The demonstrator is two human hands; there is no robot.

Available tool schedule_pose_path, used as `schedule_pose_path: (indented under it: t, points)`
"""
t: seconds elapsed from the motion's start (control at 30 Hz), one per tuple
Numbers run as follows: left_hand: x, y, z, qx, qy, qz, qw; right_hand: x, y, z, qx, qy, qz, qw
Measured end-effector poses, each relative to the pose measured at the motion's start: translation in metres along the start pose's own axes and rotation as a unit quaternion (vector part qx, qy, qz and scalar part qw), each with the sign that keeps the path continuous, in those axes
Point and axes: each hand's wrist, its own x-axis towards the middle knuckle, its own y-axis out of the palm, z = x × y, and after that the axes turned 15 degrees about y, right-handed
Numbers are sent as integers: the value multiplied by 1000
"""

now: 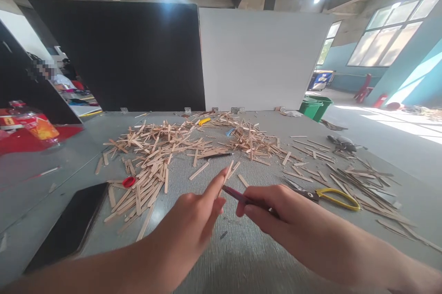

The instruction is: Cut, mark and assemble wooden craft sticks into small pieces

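Observation:
My left hand (195, 213) is closed, pinching a thin wooden craft stick (227, 172) that points up and away from me. In my right hand (272, 202) is a slim dark tool with a reddish sheen (236, 194); its tip meets the stick close to my left fingers. Whether it is a knife or a file I cannot tell, as the fingers cover its rear part. Beyond both hands lie heaped craft sticks (148, 188), with a black pen (218, 155) among them. Yellow-handled scissors (336, 198) rest just past my right hand.
A black phone (71, 222) lies at the left, near a red bottle cap (129, 181). Further left stands a drink bottle (38, 124). A yellow object (204, 121) sits among the far sticks. Black (138, 54) and white panels (258, 59) border the table's back.

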Motion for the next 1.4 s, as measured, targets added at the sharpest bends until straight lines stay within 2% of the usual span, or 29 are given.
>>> schedule_pose_path:
  t: [0.17, 0.3, 0.4, 0.57, 0.67, 0.77, 0.9, 0.97, 1.07, 1.13, 1.23, 1.3, 1.4]
  points:
    - [1, -1, 2, -48, -11, 15, 999, 0, -7, -4, 7, 16, 1, 1000]
    - [1, -5, 1, -29, 29, 25, 999, 0, -19, -4, 26, 23, 39, 999]
    - [0, -4, 2, -38, 45, 32, 998, -1, -26, -3, 50, 26, 42, 998]
    - [-2, 1, 5, -26, 30, 44, 998, -1, -28, -1, 24, 26, 39, 999]
    - [-6, -3, 3, -56, 18, 39, 998, -1, -29, 2, -3, -6, 22, 1000]
    - [-6, -17, -2, -144, -6, 0, 990, -1, -32, 3, -16, -50, -17, 998]
    - [1, -32, -5, -224, -16, -133, 965, 3, -33, 1, 51, -39, -95, 993]
    - [6, -29, -4, -207, -16, -146, 967, 5, -28, 0, 139, -3, -70, 988]
    - [9, -16, -2, -156, 6, -113, 981, 5, -15, 0, 244, 59, 35, 967]
    - [9, -8, -1, -129, 28, -116, 984, 3, -5, 1, 264, 82, 70, 958]
    - [7, -4, -2, -97, 68, -138, 983, 0, 2, 1, 268, 74, 59, 959]
    - [7, -5, -2, -75, 88, -158, 981, -2, 2, 2, 269, 71, 64, 958]
    - [9, -8, 1, -37, 105, -173, 979, -3, -5, 3, 281, 94, 123, 947]
